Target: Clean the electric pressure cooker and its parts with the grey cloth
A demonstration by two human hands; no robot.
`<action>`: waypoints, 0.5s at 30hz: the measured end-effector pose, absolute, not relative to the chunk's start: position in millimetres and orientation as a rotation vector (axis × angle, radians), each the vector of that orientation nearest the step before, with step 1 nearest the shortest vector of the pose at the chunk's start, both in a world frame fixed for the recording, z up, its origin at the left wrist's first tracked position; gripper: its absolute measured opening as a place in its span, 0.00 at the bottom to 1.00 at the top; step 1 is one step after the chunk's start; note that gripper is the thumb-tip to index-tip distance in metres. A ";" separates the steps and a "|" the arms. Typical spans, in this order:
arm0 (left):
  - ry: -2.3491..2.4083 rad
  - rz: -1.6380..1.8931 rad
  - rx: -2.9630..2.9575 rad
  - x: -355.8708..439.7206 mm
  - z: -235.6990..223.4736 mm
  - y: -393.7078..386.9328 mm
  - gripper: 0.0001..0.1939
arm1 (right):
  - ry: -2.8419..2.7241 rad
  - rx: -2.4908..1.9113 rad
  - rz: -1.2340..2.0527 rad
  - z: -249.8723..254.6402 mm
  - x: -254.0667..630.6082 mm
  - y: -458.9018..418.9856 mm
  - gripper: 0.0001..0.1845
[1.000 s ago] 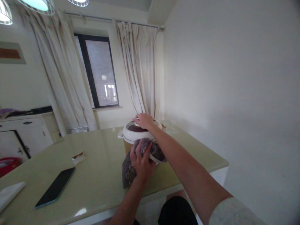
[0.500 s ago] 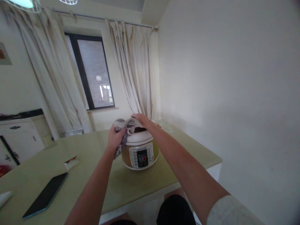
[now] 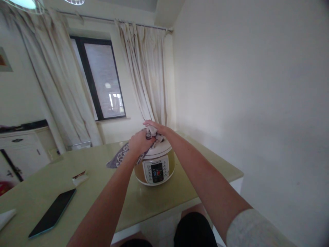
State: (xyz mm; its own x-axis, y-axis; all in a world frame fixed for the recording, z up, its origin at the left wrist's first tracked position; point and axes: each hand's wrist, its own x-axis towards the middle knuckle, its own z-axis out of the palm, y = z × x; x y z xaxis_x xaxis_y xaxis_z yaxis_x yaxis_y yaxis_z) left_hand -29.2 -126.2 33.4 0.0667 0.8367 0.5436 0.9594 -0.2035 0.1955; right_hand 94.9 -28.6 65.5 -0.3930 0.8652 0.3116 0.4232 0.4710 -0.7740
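Left hand (image 3: 140, 143): clutching the grey patterned cloth (image 3: 120, 156)
Right hand (image 3: 157, 128): against the cloth's bunched end; grip, cannot tell
Electric pressure cooker (image 3: 157, 171): on green tabletop (image 3: 154, 204), under 2 hands

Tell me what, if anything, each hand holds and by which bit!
The left hand holds a patterned grey cloth by its bunched part, atop the electric cooker. Whether the right hand grips anything can't be told.

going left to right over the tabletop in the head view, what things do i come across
White object at the left edge → phone or tablet → small white-and-brown item → loose end of the cloth → cooker
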 end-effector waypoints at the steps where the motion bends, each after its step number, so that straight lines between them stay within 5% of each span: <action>1: -1.774 -0.798 -2.143 -21.8 30.9 -134.1 0.23 | -1.972 -1.034 0.921 67.0 95.6 -27.8 0.32; 10: -1.456 -1.051 -2.484 -44.7 23.1 -116.6 0.17 | -1.894 -1.022 1.170 65.9 99.6 -23.3 0.34; 13: -1.473 -1.413 -2.479 -72.2 18.6 -95.3 0.21 | -2.001 -1.085 0.978 63.8 98.1 -23.1 0.37; 15: -1.579 -1.645 -2.332 -93.4 9.7 -82.6 0.23 | -2.086 -1.132 0.714 62.7 95.3 -21.5 0.30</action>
State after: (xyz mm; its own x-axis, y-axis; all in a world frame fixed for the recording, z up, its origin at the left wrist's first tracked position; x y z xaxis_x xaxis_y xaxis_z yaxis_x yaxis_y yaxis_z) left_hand -93.4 -82.6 9.7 0.0261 0.7503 0.6606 0.6293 -0.5258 0.5723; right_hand 95.3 -21.5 62.7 -0.4152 0.8647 0.2827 0.5102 0.4787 -0.7145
